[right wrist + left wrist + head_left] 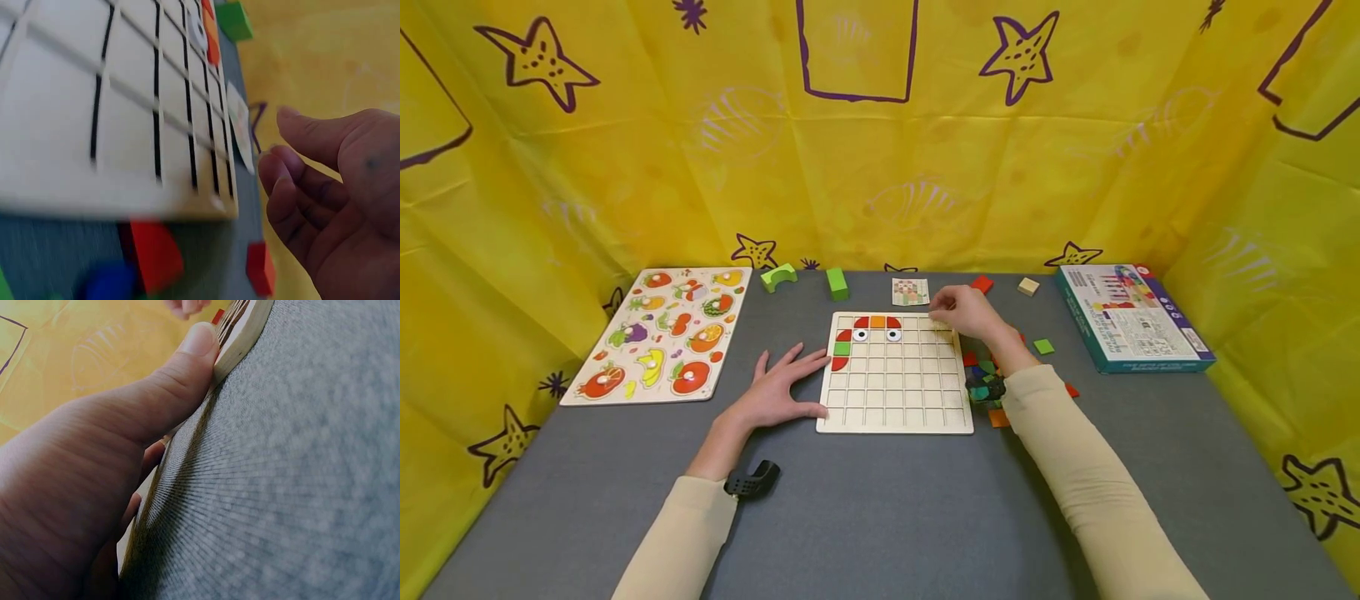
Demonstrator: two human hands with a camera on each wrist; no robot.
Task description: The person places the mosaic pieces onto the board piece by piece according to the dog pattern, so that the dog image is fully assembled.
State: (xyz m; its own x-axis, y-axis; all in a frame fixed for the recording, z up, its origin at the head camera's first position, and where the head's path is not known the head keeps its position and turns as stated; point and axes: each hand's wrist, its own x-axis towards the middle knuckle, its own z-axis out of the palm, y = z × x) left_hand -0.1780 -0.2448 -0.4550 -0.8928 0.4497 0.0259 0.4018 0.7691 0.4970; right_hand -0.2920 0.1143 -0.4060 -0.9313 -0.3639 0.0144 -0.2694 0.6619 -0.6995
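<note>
A pale wooden grid board (895,398) lies in the middle of the table. Along its upper left are red rounded tiles (839,363), an orange tile (877,322), a green square tile (842,348) and two round eye tiles (893,335). My left hand (778,392) has its fingers spread, with thumb and fingertips at the board's left edge. Over the far right corner hovers my right hand (967,312). In the right wrist view its thumb stands apart from loosely curled fingers (284,200), and nothing shows between them. A small picture card (910,292) lies just beyond the board.
Loose coloured tiles (981,375) are piled beside the board's right edge, partly under my right forearm. Green blocks (837,284), a red block (982,284) and a wooden block (1028,286) stand behind. A fruit puzzle (662,333) lies left, a game box (1131,321) right.
</note>
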